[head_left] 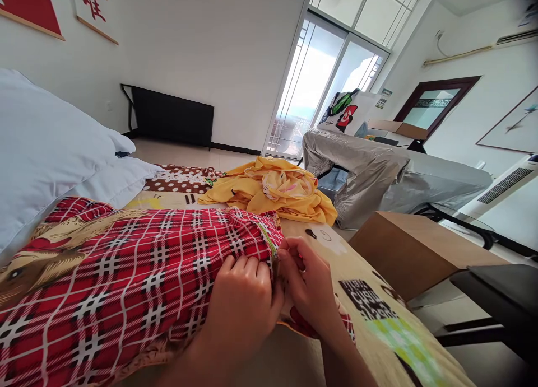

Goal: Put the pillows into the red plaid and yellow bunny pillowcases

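Observation:
A red plaid cover [163, 280] with a printed dog lies lengthwise across the bed, its body full and rounded. Along its right end runs a yellow-green zipper edge [268, 238]. My left hand [244, 292] is closed on the cover's cloth just left of that edge, knuckles up. Close beside it, my right hand [309, 283] pinches at the lower end of the zipper edge, thumb and fingertips together. Whether it holds the zipper pull or only cloth is hidden by the fingers. A loose flap of plaid cloth [348, 323] shows beneath my right wrist.
Beyond the cover lies a crumpled yellow cloth [290, 188] on the patterned bedsheet [332, 241]. White pillows [54, 146] are piled at the left. A cardboard box [420, 252] and a black chair [500, 297] stand right of the bed, with silver-sheeted furniture [370, 168] behind.

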